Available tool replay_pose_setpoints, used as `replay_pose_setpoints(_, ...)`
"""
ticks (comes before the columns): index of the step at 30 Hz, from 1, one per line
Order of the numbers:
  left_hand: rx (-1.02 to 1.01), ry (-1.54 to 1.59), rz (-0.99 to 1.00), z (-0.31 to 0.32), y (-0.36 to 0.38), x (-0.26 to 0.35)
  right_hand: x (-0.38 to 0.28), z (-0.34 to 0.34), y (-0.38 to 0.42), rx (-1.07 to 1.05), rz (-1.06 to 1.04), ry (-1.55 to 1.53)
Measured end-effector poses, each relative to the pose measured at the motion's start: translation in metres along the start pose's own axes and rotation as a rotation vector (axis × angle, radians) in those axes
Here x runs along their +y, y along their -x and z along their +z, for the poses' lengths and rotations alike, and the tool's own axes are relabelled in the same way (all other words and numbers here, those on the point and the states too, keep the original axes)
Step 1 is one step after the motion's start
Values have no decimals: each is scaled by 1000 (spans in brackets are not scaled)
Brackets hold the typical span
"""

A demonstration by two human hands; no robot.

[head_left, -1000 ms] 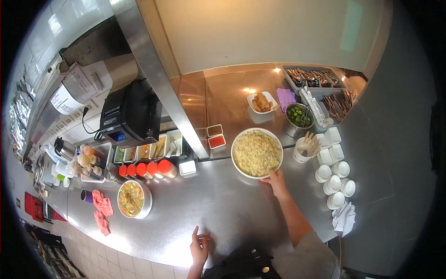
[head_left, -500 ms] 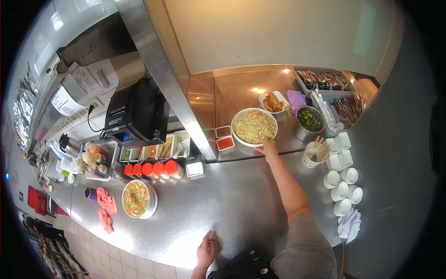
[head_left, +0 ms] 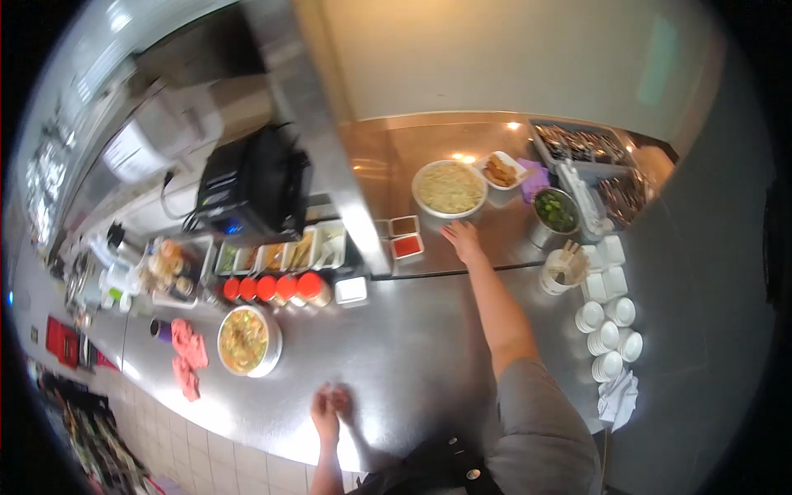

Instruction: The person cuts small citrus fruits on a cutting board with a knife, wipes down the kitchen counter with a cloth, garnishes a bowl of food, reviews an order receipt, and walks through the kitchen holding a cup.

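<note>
My right hand [head_left: 462, 238] is stretched forward over the raised metal shelf, fingers apart and holding nothing. It is just in front of a large white bowl [head_left: 450, 189] filled with pale yellow food, apparently fried rice. Two small sauce dishes, one brown [head_left: 404, 226] and one red [head_left: 407, 246], lie left of this hand. My left hand [head_left: 328, 406], blurred, hovers near the counter's front edge with its fingers loosely apart and nothing visible in them. The nearest thing to it is a white bowl of soup [head_left: 246, 342], up and to the left.
Behind the large bowl sits a dish of fried pieces [head_left: 500, 171]. To its right are a metal pot with greens [head_left: 554, 216], cutlery trays [head_left: 577, 145] and a chopstick cup [head_left: 561, 276]. Red-lidded jars [head_left: 285, 289], a black printer [head_left: 247, 188] and pink cloths [head_left: 189, 346] stand left.
The large bowl has slid back towards the fried dish, and my right hand has let go of its rim. My left hand has moved left and slightly away from me.
</note>
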State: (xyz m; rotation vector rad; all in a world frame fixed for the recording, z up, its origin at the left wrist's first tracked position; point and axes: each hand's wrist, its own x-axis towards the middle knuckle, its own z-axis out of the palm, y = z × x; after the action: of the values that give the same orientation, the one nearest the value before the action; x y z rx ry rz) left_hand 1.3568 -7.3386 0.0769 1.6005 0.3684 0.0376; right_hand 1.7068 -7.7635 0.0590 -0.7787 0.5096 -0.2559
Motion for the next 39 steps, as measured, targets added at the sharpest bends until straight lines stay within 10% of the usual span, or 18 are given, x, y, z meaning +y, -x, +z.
replay_pose_setpoints(1, 39, 92, 0, -21, -18, -10, 76, -70, -79, -501, -300, 213)
replay_pose_setpoints(2, 106, 244, -32, -42, -37, -24, 7, -27, 27, -254, 103, 27)
replay_pose_setpoints(17, 581, 542, -4, -101, -154, -9, 68, -73, 374, -380, 405, 573)
replay_pose_setpoints(30, 691, 555, -37, -92, -127, -8, 130, 33, 392, -815, 416, 935)
replay_pose_setpoints(36, 912, 103, 107, -173, -139, -21, 200, 117, 339, -947, 434, 890)
replay_pose_setpoints(39, 397, 283, 156, -214, -170, 3, 225, 175, 336, -872, 462, 809)
